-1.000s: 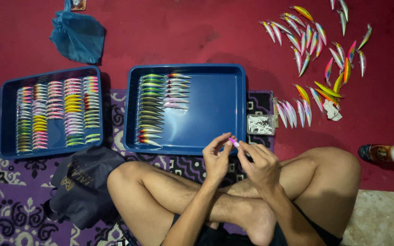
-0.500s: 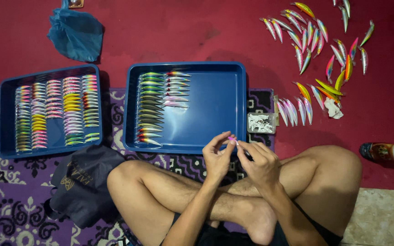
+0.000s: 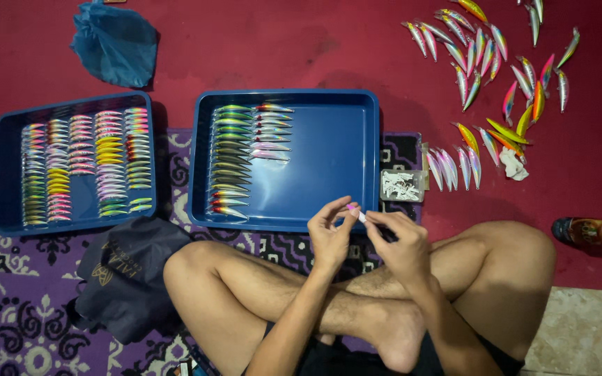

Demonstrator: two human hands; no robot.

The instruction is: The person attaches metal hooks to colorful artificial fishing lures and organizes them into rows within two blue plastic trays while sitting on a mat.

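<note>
Red carpet (image 3: 301,49) is seen up top; low in the middle, a small pink-and-white fishing lure (image 3: 357,212) is pinched tight by the left hand (image 3: 330,237) and right hand (image 3: 402,244).

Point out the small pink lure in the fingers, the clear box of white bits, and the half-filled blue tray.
Small pink fishing lure (image 3: 354,210), head view: its middle, between both hands' fingertips.
Small clear plastic box of white bits (image 3: 403,186), head view: its centre.
Half-filled blue plastic tray (image 3: 332,150), head view: its bare floor.

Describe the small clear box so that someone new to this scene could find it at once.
Start at the half-filled blue tray in the middle. The small clear box sits on the floor against its right edge. Unlike the colourful lures beside it, it holds a tangle of tiny pale bits.
</note>
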